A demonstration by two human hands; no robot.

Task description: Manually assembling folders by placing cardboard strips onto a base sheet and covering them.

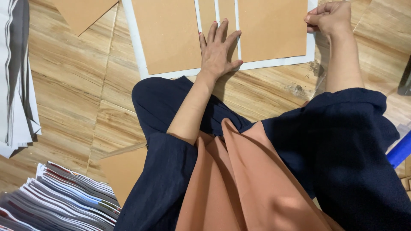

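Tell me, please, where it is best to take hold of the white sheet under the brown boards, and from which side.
Probably at the bare margin of the white sheet, from the near side: it lies flat, boards cover its middle. The left hand presses there; the right hand pinches its right edge.

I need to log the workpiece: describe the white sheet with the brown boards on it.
The white paper sheet lies flat on the wooden floor. Brown cardboard panels lie on it, two wide and two narrow strips, with thin white gaps between and a white margin around. The left hand presses flat on the strips; the right hand grips its right edge.
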